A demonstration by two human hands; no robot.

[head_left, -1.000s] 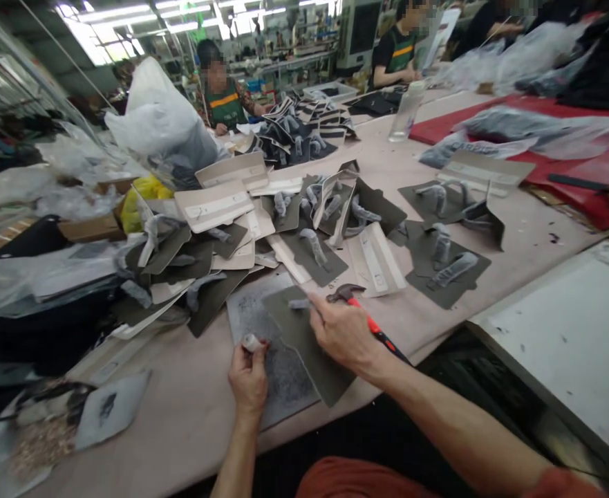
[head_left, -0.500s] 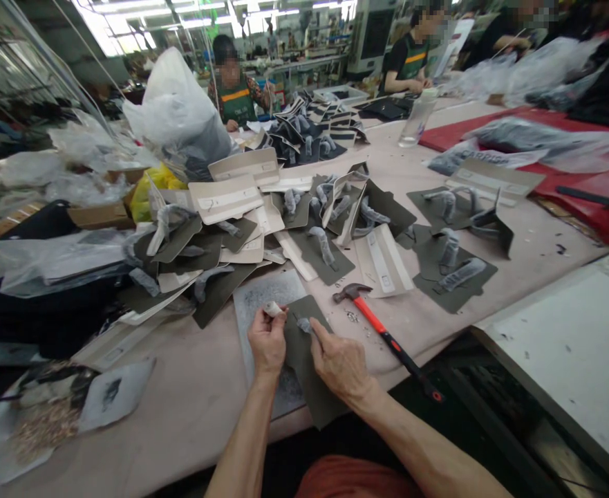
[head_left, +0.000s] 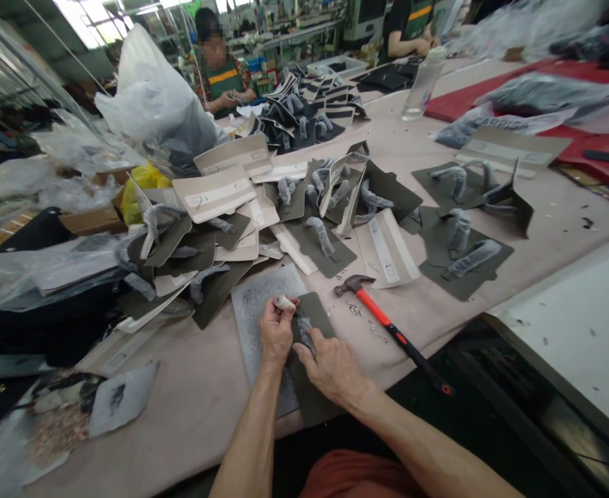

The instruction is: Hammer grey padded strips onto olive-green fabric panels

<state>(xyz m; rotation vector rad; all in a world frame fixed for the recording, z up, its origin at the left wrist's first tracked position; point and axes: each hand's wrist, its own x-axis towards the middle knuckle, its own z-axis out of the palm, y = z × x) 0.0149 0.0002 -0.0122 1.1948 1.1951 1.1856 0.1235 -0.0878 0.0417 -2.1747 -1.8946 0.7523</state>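
Observation:
A small white cylinder-shaped piece (head_left: 284, 302) sticks up from the closed fingers of my left hand (head_left: 276, 333); its lower end is hidden. A dark grey-green flat panel (head_left: 310, 401) lies under both hands. It rests partly on a speckled grey slab (head_left: 249, 304) at the table's front edge. My right hand (head_left: 338, 366) is closed at the lower end of a plastic-wrapped strap handle (head_left: 305, 330) on that panel, its thumb and forefinger at the strap. To the right lies a claw hammer (head_left: 377, 308) with a red and black grip, untouched.
Small metal bits (head_left: 354, 310) lie beside the hammer. Behind my hands spreads a heap of similar panels with wrapped handles (head_left: 321, 238). A clear bottle (head_left: 421, 90) stands further back. Across the table a person in a green apron (head_left: 224, 79) handles something small.
My right hand has shifted slightly down and its fingers have changed position on the strap, showing more of it. My left hand has moved a little up and right with the white piece. The view has tilted down.

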